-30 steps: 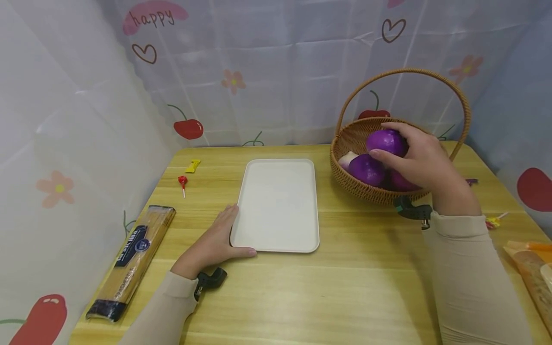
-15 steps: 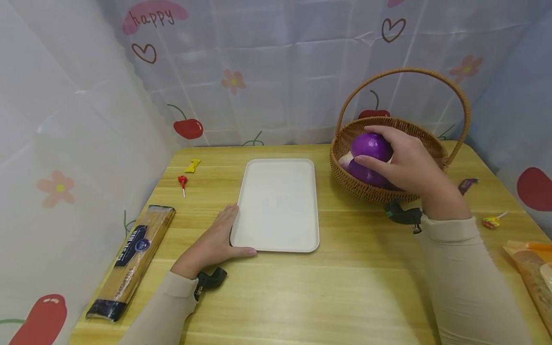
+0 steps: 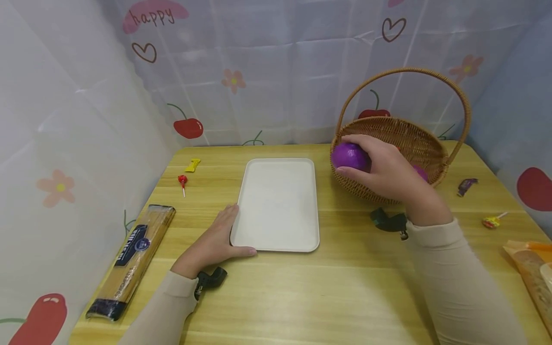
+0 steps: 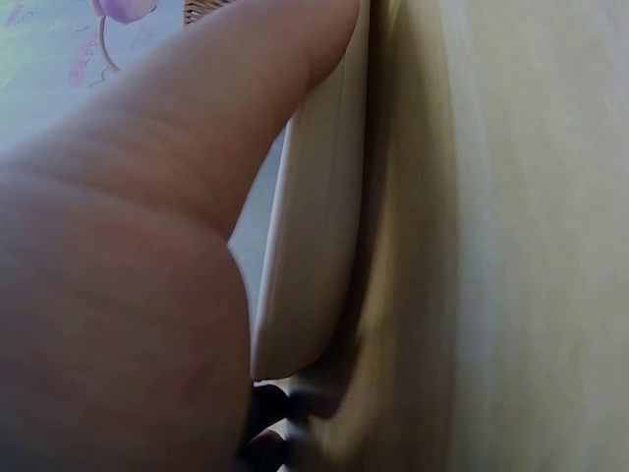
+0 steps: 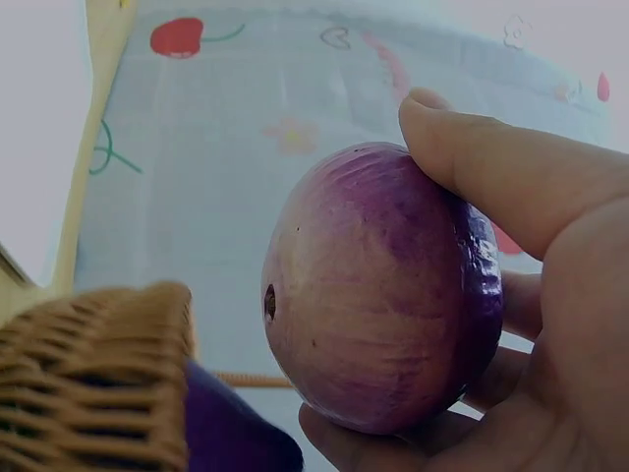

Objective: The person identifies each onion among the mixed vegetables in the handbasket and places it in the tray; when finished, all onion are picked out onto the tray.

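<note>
My right hand (image 3: 390,172) grips a shiny round purple onion (image 3: 350,156) at the left rim of the wicker basket (image 3: 409,132). Close up in the right wrist view, the onion (image 5: 378,285) has a paler, streaked side with a small dark spot, and thumb and fingers curl round its glossy side. Another purple piece (image 3: 420,173) shows inside the basket, partly behind the hand. My left hand (image 3: 215,239) rests at the near left corner of a white rectangular tray (image 3: 276,206), fingers along its left side and thumb along the near edge.
A spaghetti packet (image 3: 133,263) lies at the left, below a red lollipop (image 3: 183,180) and a yellow wrapped sweet (image 3: 192,166). On the right are a purple wrapped sweet (image 3: 466,187), a yellow lollipop (image 3: 491,222) and a clear food bag (image 3: 534,273). The basket's tall handle (image 3: 407,70) arches upward.
My right hand has carried the onion leftward from the basket's middle to its left rim, uncovering more of the basket's inside. The left hand and the tray stay put.
</note>
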`<state>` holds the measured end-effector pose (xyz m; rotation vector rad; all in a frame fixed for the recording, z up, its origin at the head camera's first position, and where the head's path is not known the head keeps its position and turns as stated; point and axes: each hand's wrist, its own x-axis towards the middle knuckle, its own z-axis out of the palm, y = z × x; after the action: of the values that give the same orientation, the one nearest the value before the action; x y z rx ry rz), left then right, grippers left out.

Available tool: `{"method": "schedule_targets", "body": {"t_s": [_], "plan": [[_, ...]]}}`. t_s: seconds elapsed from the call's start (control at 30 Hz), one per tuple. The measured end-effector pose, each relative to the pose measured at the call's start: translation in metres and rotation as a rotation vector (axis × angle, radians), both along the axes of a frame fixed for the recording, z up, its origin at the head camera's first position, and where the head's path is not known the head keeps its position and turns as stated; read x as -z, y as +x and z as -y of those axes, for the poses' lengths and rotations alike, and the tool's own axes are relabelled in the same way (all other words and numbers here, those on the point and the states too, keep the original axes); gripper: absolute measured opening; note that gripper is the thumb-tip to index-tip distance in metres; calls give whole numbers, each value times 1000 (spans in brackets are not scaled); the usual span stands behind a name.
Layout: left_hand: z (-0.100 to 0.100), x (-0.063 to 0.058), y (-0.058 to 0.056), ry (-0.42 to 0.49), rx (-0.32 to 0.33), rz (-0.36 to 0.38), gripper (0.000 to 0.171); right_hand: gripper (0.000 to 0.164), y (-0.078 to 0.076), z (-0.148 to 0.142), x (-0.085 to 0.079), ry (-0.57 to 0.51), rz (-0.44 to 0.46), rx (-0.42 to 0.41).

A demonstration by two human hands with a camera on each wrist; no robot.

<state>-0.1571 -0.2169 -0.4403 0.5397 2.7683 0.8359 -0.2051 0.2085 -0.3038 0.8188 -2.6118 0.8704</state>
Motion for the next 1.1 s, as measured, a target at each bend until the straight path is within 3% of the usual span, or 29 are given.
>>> {"method": "schedule_targets", "body": {"t_s": [0.27,1.1], "plan": [[-1,-1,0,-2,0,4,140,65,-1,17,8,9,20,-101],[-2,-1,1,2,4,-20,140,68,5,63,41,58,118,-289]]}}
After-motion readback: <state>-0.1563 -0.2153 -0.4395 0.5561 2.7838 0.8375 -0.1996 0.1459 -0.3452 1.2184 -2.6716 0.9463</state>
